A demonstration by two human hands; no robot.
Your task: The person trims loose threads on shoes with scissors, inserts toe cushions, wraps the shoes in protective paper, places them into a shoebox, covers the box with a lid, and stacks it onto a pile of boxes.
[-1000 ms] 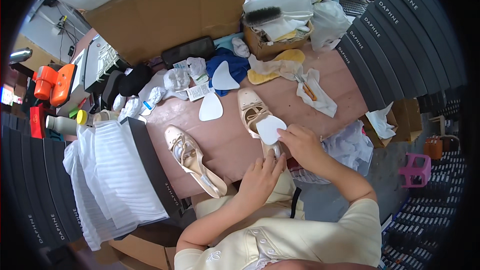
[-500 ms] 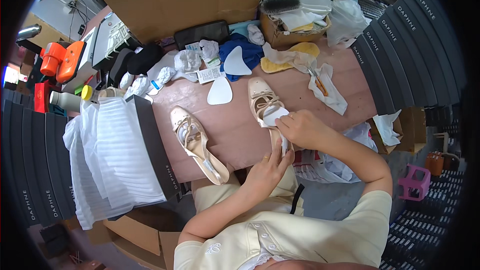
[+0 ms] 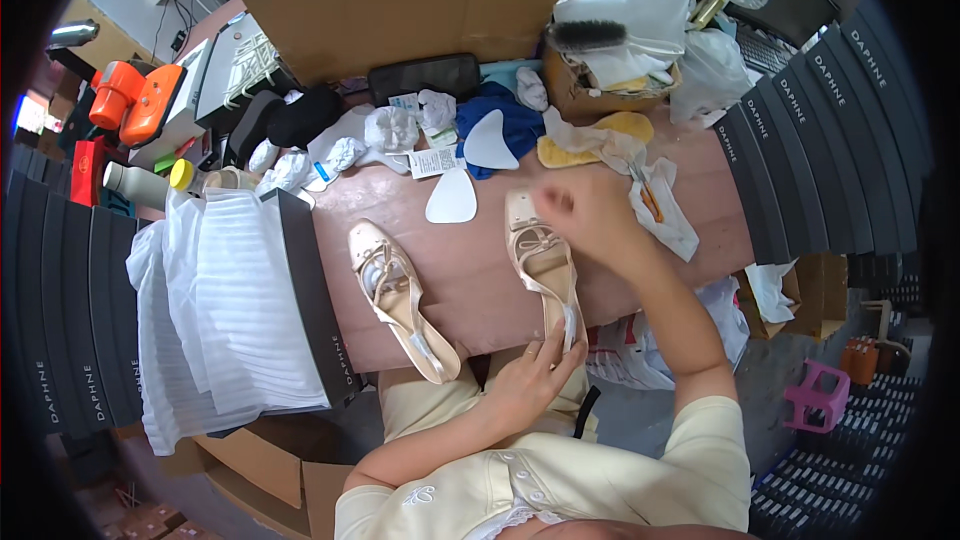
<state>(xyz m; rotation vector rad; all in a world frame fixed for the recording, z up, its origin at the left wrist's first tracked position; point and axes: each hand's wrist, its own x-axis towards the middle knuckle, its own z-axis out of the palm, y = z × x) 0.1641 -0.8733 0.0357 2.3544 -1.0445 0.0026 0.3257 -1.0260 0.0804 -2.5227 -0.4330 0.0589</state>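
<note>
Touching the heel: left hand (image 3: 530,372), its fingers slightly apart along the back of the right-side beige slingback flat (image 3: 545,282); the thumb is hidden, so I cannot tell whether they clamp.
By the toe: right hand (image 3: 590,208), blurred, fingers apparently curled; I cannot tell whether they grip anything.
Matching flat: the left-side beige slingback flat (image 3: 388,280), toe pointing away, well apart from both hands.
Shoe box: open dark box (image 3: 318,300) crowding the left end, white wrapping sheets (image 3: 225,310) draped over it.
White pads: a rounded one (image 3: 451,199) beyond the shoes; a curved one (image 3: 491,143) overlapping blue cloth (image 3: 500,105).
Far-side clutter: orange-handled tool (image 3: 651,200) on white tissue (image 3: 672,225), yellow pad (image 3: 630,127), crumpled paper wads (image 3: 389,130).
Tabletop: pinkish surface (image 3: 455,275), faintly shiny.
Room: pink stool (image 3: 818,395) on grey floor, dark box stack (image 3: 800,155) at right, large cardboard box (image 3: 410,5) behind.
</note>
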